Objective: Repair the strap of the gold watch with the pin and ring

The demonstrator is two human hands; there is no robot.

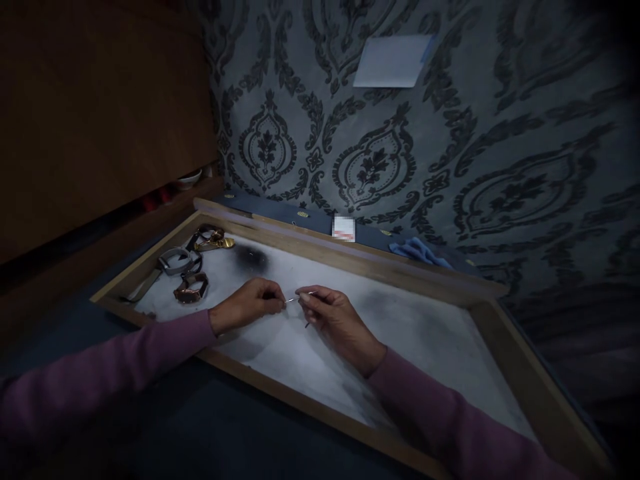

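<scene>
Over the shallow wooden tray [300, 397], both hands meet at a thin silvery strip [291, 301], too small to name for certain. My left hand [253, 303] pinches its left end between thumb and fingertips. Closed in a pinch as well, my right hand [337, 323] grips the right end, and a short bright tip shows above its fingers. A small dark end pokes out below the right fingers; I cannot tell what it belongs to. To the left lie several wristwatches, among them a brown-strapped watch [191, 291], a grey-strapped watch [175, 261] and a gold-coloured watch [220, 243].
Raised wooden walls edge the tray, whose white lining has dark smudges. Behind it are a small white box [344, 229] and a blue cloth [420, 251]. A pale sheet [394, 61] is on the patterned wall. A brown wooden cabinet [100, 100] stands at left.
</scene>
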